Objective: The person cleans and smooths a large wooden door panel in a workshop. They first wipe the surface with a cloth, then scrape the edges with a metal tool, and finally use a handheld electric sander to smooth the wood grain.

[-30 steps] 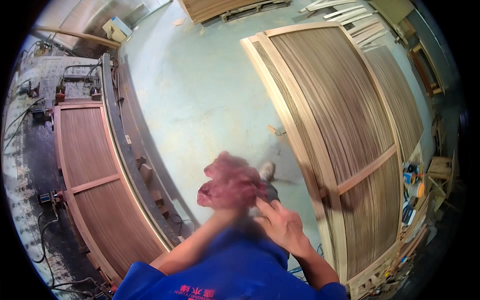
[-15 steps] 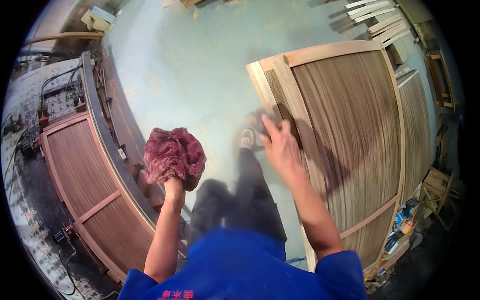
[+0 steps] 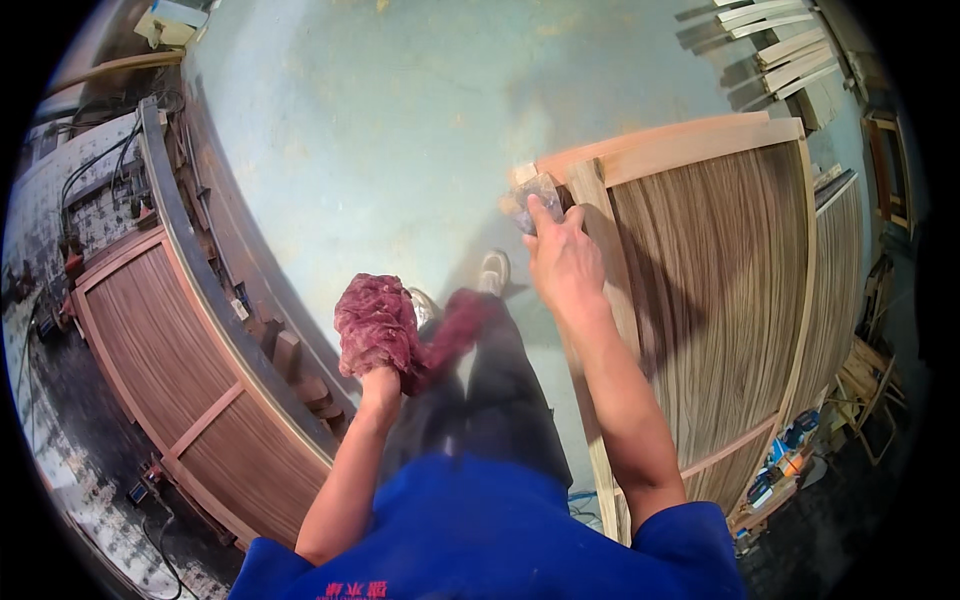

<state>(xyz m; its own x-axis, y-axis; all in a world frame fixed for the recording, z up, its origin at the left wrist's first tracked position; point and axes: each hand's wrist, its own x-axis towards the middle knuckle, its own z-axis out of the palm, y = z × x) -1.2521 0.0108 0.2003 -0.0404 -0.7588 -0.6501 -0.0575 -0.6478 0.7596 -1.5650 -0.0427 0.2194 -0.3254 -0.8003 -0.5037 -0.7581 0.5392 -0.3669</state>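
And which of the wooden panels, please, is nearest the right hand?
The large pale-framed panel: the right hand is near its corner. The reddish panel lies left; the third panel is farther right.

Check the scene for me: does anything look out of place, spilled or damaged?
Nothing looks clearly spilled or damaged. The pale wooden strips at upper right, beyond the large framed panel, look untidy: their ends don't line up.

We hold our bare right hand (image 3: 567,255) forward, back uppermost; our bare left hand (image 3: 379,384) is nearer us, mostly hidden.
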